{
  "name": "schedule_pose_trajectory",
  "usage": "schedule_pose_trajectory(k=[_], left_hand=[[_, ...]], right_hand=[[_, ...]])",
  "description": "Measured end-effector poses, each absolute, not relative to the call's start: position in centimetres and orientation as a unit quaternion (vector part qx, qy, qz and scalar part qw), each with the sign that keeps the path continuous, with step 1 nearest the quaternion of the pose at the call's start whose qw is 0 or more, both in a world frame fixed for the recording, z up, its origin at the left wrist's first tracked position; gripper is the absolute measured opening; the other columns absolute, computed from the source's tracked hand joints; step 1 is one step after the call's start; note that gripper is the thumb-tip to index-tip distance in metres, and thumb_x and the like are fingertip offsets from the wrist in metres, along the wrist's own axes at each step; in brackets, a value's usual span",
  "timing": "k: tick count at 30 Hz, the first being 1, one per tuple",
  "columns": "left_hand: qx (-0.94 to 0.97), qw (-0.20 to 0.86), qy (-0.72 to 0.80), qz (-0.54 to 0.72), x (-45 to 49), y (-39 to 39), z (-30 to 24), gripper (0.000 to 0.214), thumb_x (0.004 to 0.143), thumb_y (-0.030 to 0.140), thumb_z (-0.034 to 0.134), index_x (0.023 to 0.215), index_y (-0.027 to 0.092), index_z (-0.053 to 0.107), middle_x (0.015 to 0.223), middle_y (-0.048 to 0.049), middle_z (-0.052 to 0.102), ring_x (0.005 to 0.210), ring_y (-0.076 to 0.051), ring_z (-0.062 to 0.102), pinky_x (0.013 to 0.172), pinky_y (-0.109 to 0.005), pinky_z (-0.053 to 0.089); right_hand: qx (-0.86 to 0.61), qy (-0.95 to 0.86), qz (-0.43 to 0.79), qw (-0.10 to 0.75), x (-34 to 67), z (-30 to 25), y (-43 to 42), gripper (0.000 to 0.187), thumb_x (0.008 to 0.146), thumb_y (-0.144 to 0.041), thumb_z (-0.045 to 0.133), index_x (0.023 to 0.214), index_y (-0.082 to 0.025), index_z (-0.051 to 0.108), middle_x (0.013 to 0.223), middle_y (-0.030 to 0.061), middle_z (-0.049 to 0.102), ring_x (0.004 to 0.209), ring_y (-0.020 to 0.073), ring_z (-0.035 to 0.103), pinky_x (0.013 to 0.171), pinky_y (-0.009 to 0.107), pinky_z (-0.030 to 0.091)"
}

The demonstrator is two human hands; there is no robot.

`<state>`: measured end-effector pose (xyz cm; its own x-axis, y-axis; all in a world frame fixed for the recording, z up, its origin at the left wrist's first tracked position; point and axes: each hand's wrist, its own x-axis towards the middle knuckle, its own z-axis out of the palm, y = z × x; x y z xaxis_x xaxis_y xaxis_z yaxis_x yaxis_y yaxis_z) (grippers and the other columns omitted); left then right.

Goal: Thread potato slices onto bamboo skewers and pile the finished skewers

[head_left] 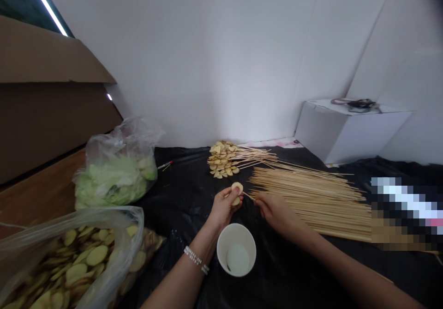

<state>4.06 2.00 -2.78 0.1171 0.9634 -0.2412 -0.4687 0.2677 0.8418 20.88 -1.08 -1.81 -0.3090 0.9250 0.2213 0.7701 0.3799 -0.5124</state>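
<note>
Pinched in my left hand (223,206) are pale round potato slices (237,188), one above another. My right hand (273,209) is closed around a thin wooden skewer (248,196), whose far end reaches the slices; whether its tip is inside them is hidden by my fingers. Beyond my hands lies a pile of skewered potato slices (223,159), their sticks pointing right. Many loose bamboo skewers (321,202) are spread beside and beneath my right hand. A white paper cup (236,250) stands just below my left hand, with something whitish at its bottom.
An open plastic bag of potato slices (83,258) sits at the lower left. Behind it is a clear bag of pale green leafy vegetable (114,175). A white box (349,129) stands at the back right, and black sheeting (180,193) covers the work surface.
</note>
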Motion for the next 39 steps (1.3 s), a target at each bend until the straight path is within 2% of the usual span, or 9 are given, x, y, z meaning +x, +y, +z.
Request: schedule_pose_trajectory(k=[5,11,14,19,21,26,32,34,39], left_hand=[[0.256,0.687,0.404,0.547,3.9,2.2,-2.5,0.032,0.057,0.028,0.083,0.078,0.01,0.067,0.07,-0.0044,0.064,0.059,-0.008,0.058,0.054,-0.018,0.049],[0.257,0.687,0.404,0.547,3.8,2.3,-2.4,0.03,0.06,0.027,0.081,0.079,0.01,0.067,0.069,-0.0043,0.063,0.057,-0.008,0.057,0.053,-0.017,0.049],[0.272,0.689,0.404,0.536,3.7,2.1,-2.3,0.032,0.059,0.029,0.082,0.079,0.009,0.067,0.069,-0.0045,0.063,0.057,-0.008,0.057,0.052,-0.017,0.049],[0.279,0.687,0.406,0.535,3.8,1.9,-2.3,0.031,0.059,0.028,0.082,0.081,0.01,0.067,0.072,-0.0053,0.064,0.059,-0.008,0.058,0.053,-0.018,0.049],[0.277,0.686,0.407,0.536,3.8,1.9,-2.3,0.03,0.06,0.027,0.081,0.081,0.01,0.067,0.072,-0.0053,0.064,0.06,-0.008,0.058,0.054,-0.017,0.049],[0.248,0.685,0.404,0.553,3.7,2.1,-2.2,0.027,0.062,0.025,0.08,0.079,0.011,0.066,0.07,-0.004,0.063,0.059,-0.007,0.057,0.054,-0.016,0.049],[0.251,0.686,0.404,0.551,3.7,2.1,-2.3,0.027,0.063,0.025,0.08,0.08,0.01,0.066,0.071,-0.0046,0.063,0.058,-0.007,0.057,0.053,-0.017,0.048],[0.261,0.684,0.404,0.549,3.7,2.1,-2.2,0.029,0.061,0.026,0.081,0.08,0.01,0.067,0.071,-0.0048,0.064,0.058,-0.007,0.057,0.053,-0.017,0.048],[0.274,0.677,0.411,0.545,3.8,1.9,-2.2,0.032,0.058,0.028,0.082,0.08,0.01,0.067,0.07,-0.0049,0.064,0.058,-0.008,0.058,0.054,-0.018,0.049]], right_hand=[[-0.535,-0.8,0.067,0.262,21.1,-1.6,-1.4,0.011,0.09,-0.019,0.043,0.088,-0.017,0.054,0.082,0.0046,0.062,0.074,0.016,0.056,0.061,0.025,0.031],[-0.534,-0.818,-0.093,0.19,20.8,-1.5,-2.4,0.019,0.085,-0.006,0.041,0.083,-0.018,0.056,0.078,0.0048,0.059,0.065,0.0166,0.054,0.055,0.028,0.024],[-0.546,-0.815,-0.07,0.182,20.7,-1.7,-2.4,0.019,0.087,-0.008,0.04,0.086,-0.017,0.057,0.079,0.0048,0.061,0.066,0.016,0.055,0.056,0.028,0.024],[-0.557,-0.798,0.084,0.214,21.0,-2.0,-1.5,0.022,0.093,-0.018,0.037,0.08,-0.017,0.056,0.076,0.0035,0.064,0.071,0.0147,0.057,0.061,0.025,0.031],[-0.554,-0.796,0.106,0.222,21.2,-1.9,-1.3,0.025,0.093,-0.02,0.037,0.077,-0.018,0.055,0.075,0.0035,0.064,0.072,0.015,0.057,0.063,0.025,0.032],[-0.548,-0.801,0.034,0.239,21.2,-1.5,-1.6,0.016,0.092,-0.021,0.041,0.088,-0.018,0.055,0.084,0.0047,0.062,0.075,0.0163,0.056,0.061,0.026,0.031],[-0.54,-0.818,-0.084,0.181,20.8,-1.6,-2.4,0.02,0.088,-0.009,0.038,0.084,-0.018,0.056,0.078,0.005,0.061,0.064,0.0167,0.055,0.055,0.029,0.023],[-0.554,-0.811,-0.058,0.177,20.7,-1.6,-2.4,0.021,0.09,-0.012,0.037,0.084,-0.017,0.056,0.076,0.0053,0.062,0.062,0.0164,0.055,0.055,0.029,0.022],[-0.551,-0.797,0.105,0.224,21.1,-1.6,-1.5,0.025,0.093,-0.019,0.037,0.074,-0.018,0.053,0.07,0.0029,0.062,0.064,0.0141,0.054,0.058,0.025,0.029]])
